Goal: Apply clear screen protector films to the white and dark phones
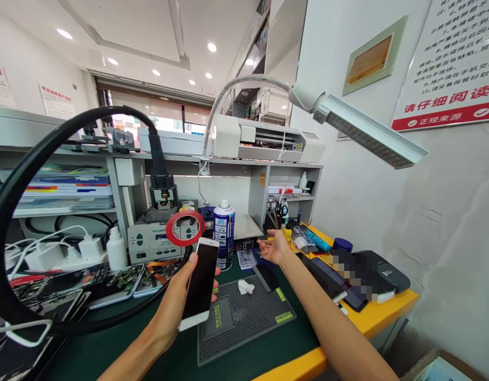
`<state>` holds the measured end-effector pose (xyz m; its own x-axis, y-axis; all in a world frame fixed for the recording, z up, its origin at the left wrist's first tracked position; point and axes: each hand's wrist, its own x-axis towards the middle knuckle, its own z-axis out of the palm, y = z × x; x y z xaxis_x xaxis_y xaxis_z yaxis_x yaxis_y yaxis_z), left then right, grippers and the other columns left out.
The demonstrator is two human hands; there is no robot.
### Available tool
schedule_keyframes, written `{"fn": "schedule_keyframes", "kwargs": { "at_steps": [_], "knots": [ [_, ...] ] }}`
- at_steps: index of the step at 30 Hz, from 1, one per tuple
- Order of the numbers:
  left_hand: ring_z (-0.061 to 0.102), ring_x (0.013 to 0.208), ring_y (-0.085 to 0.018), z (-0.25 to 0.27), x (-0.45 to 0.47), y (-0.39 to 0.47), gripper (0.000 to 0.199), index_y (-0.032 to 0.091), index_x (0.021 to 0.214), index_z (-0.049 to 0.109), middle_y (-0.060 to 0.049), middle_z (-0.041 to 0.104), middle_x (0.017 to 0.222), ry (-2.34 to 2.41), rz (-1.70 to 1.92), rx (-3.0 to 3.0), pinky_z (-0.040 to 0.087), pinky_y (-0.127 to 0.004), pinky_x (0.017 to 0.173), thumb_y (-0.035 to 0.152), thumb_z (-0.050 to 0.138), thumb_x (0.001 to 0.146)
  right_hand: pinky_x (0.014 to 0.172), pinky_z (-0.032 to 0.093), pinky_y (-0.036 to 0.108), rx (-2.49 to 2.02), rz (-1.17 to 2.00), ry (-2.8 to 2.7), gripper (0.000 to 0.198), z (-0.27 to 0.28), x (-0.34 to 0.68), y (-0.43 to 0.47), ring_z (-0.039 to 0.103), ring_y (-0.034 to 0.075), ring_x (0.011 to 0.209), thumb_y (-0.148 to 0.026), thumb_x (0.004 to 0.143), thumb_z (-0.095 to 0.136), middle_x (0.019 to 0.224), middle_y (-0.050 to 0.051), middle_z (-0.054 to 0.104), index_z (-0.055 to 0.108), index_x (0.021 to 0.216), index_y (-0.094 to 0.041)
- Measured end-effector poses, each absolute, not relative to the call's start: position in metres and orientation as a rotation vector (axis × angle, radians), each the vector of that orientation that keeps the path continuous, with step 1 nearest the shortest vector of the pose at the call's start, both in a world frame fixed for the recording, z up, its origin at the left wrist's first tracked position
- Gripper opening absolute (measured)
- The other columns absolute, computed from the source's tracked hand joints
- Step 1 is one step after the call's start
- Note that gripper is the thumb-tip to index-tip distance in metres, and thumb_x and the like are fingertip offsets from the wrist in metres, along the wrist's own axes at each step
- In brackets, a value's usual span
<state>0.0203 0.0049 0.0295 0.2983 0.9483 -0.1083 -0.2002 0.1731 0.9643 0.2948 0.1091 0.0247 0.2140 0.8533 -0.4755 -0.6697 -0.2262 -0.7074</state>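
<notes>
A white-framed smartphone [200,283] with a dark screen is in my left hand [181,280], tilted above the work mat's left side. The thumb lies along the phone's near edge, and fingertips show at its far edge. My right hand [274,247] is stretched forward, palm partly up, fingers loosely curled and apart, with nothing visible in it. It is nearest to a flat-topped device [246,227] with a front knob. Below it a dark flat piece [266,278] lies on the grey perforated mat [252,323], beside a crumpled white tissue [246,287].
A blue-and-white spray can [223,235] stands behind the phone, next to a red tape roll [184,227]. A thick black hose [14,185] loops across the left. Several phones [335,280] lie on the yellow bench edge at right. A lamp [371,127] hangs overhead.
</notes>
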Motion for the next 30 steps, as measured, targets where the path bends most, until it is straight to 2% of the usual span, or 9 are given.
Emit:
{"fn": "schedule_keyframes", "kwargs": {
  "at_steps": [3,6,9,12,14,16,19,25,30],
  "knots": [
    [0.067,0.070,-0.025,0.028,0.019,0.005,0.066,0.011,0.108,0.070,-0.012,0.069,0.084,0.837,0.941,0.976,0.055,-0.035,0.065,0.069,0.051,0.083,0.085,0.054,0.044,-1.123,1.416,-0.208,0.035,0.026,0.289,0.101,0.062,0.023,0.102,-0.034,0.094,0.059,0.123,0.010,0.059,0.056,0.124,-0.017],
    [0.067,0.073,-0.026,0.027,0.019,0.007,0.064,0.009,0.114,0.067,-0.016,0.071,0.095,0.748,0.929,0.895,0.055,-0.039,0.070,0.065,0.053,0.085,0.083,0.055,0.043,-1.122,1.356,-0.245,0.034,0.029,0.280,0.091,0.063,0.023,0.101,-0.034,0.094,0.059,0.122,0.009,0.060,0.057,0.124,-0.017],
    [0.066,0.078,-0.027,0.028,0.020,0.009,0.060,0.009,0.120,0.064,-0.019,0.069,0.107,0.631,0.938,0.810,0.055,-0.043,0.073,0.058,0.052,0.089,0.070,0.055,0.034,-1.081,1.239,-0.351,0.029,0.032,0.270,0.081,0.064,0.017,0.082,-0.036,0.095,0.057,0.106,0.006,0.063,0.059,0.116,-0.015],
    [0.065,0.081,-0.028,0.030,0.022,0.009,0.059,0.007,0.122,0.062,-0.020,0.068,0.107,0.553,0.898,0.755,0.055,-0.044,0.072,0.055,0.048,0.092,0.043,0.040,0.021,-1.011,1.111,-0.511,0.021,0.035,0.259,0.071,0.049,0.009,0.050,-0.033,0.094,0.050,0.073,-0.001,0.058,0.060,0.095,-0.014],
    [0.065,0.080,-0.028,0.031,0.022,0.009,0.059,0.007,0.126,0.060,-0.020,0.068,0.105,0.506,0.868,0.734,0.055,-0.043,0.071,0.055,0.045,0.093,0.036,0.028,0.020,-0.967,1.040,-0.638,0.020,0.036,0.250,0.064,0.039,0.008,0.042,-0.032,0.088,0.051,0.061,-0.004,0.051,0.061,0.082,-0.015],
    [0.065,0.080,-0.028,0.031,0.021,0.009,0.059,0.009,0.129,0.058,-0.019,0.068,0.103,0.463,0.856,0.726,0.054,-0.042,0.070,0.054,0.042,0.094,0.035,0.025,0.021,-0.936,0.966,-0.766,0.022,0.037,0.240,0.057,0.037,0.008,0.041,-0.034,0.083,0.055,0.058,-0.003,0.050,0.061,0.076,-0.015],
    [0.065,0.079,-0.027,0.032,0.019,0.010,0.061,0.008,0.131,0.056,-0.018,0.067,0.102,0.422,0.841,0.738,0.054,-0.041,0.070,0.054,0.040,0.095,0.038,0.025,0.023,-0.909,0.837,-0.942,0.024,0.035,0.227,0.045,0.039,0.009,0.044,-0.039,0.081,0.058,0.058,-0.003,0.052,0.063,0.076,-0.016],
    [0.065,0.081,-0.028,0.030,0.018,0.016,0.066,0.001,0.122,0.060,-0.021,0.067,0.103,0.427,0.748,0.772,0.053,-0.041,0.072,0.057,0.038,0.095,0.045,0.031,0.025,-0.947,0.591,-1.183,0.024,0.025,0.218,0.038,0.043,0.012,0.050,-0.041,0.085,0.059,0.062,-0.002,0.054,0.064,0.080,-0.018],
    [0.067,0.079,-0.028,0.027,0.018,0.022,0.064,0.004,0.118,0.062,-0.021,0.068,0.100,0.479,0.701,0.779,0.053,-0.041,0.071,0.057,0.036,0.095,0.052,0.034,0.027,-1.013,0.415,-1.264,0.024,0.018,0.222,0.045,0.046,0.014,0.054,-0.041,0.088,0.055,0.062,-0.002,0.054,0.061,0.079,-0.019]
  ]
}}
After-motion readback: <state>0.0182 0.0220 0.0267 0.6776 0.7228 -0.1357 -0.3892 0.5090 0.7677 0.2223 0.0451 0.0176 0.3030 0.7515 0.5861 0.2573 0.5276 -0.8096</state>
